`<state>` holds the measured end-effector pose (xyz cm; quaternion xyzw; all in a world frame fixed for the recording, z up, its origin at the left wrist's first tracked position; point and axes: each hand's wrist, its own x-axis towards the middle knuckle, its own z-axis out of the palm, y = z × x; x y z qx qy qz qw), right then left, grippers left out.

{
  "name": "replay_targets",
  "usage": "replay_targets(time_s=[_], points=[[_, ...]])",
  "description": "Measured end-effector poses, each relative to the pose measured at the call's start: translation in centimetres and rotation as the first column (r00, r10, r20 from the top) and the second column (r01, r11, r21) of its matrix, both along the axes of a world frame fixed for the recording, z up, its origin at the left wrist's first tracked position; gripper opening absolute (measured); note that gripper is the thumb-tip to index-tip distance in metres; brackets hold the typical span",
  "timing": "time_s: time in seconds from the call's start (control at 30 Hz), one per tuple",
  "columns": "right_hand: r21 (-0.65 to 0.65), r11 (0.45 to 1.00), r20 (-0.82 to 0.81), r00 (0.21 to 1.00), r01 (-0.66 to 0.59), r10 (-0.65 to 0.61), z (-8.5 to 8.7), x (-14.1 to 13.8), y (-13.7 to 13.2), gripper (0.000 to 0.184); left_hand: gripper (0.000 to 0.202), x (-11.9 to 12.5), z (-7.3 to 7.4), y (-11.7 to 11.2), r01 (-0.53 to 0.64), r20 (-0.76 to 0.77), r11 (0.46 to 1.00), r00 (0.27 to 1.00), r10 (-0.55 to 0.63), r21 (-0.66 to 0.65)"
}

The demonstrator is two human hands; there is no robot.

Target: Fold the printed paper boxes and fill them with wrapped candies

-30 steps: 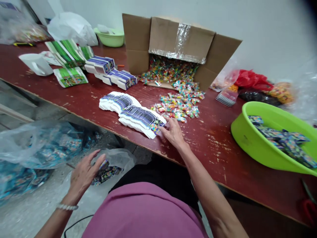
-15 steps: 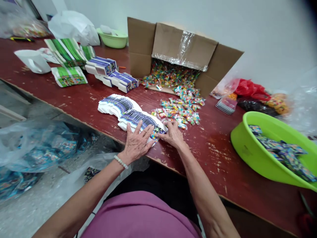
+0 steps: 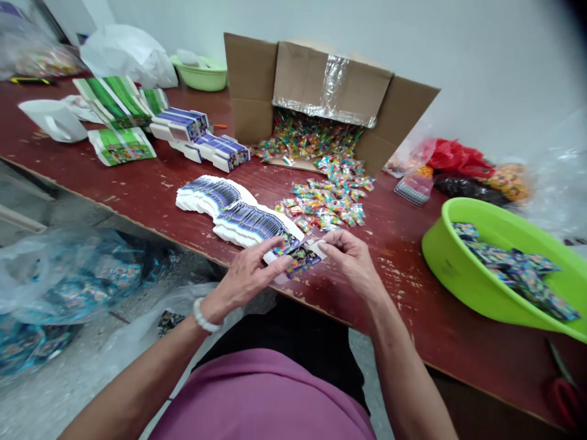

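Note:
Both hands hold one flat printed card box (image 3: 303, 259) just above the table's front edge. My left hand (image 3: 250, 278) pinches its left end and my right hand (image 3: 349, 261) pinches its right end, fingers closed on it. Just behind it lies a fanned row of flat blue and white card boxes (image 3: 238, 214) on the red table (image 3: 403, 269). A heap of small wrapped candies (image 3: 325, 201) spills from an open cardboard carton (image 3: 321, 91) lying on its side.
A lime green basin (image 3: 458, 263) with dark printed packets stands at the right. Stacks of green and blue flat boxes (image 3: 137, 122) and a white scoop (image 3: 50, 119) lie at the back left. Plastic bags of packets (image 3: 68, 275) sit on the floor at left.
My left hand came up from the bag on the floor to the fanned stack. Both hands then lifted one flat box off its near end toward me.

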<state>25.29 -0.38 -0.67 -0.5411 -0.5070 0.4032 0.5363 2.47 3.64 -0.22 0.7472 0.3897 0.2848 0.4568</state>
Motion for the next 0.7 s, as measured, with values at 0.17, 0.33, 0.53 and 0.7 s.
replay_targets(time_s=[0.17, 0.33, 0.53, 0.7], points=[[0.023, 0.969, -0.067, 0.966, -0.248, 0.249, 3.1, -1.4, -3.1, 0.01, 0.046, 0.6, 1.2, -2.4, 0.607, 0.503, 0.413, 0.794, -0.341, -0.679], [-0.001, 0.964, -0.173, 0.949, -0.267, 0.263, 2.4, -2.6, -4.2, 0.015, 0.051, 1.2, -0.3, -4.6, 0.632, 0.598, 0.361, 0.772, -0.216, -0.686], [0.003, 0.981, -0.256, 0.948, -0.193, 0.187, 1.7, -2.9, -5.2, 0.028, 0.034, 1.2, 0.4, -6.1, 0.447, 0.475, 0.508, 0.876, -0.083, -0.736], [-0.088, 0.948, -0.315, 0.912, -0.306, 0.265, 0.9, -3.8, -6.6, 0.036, 0.033, 1.4, 0.4, -6.4, 0.28, 0.409, 0.662, 0.911, 0.044, -0.695]])
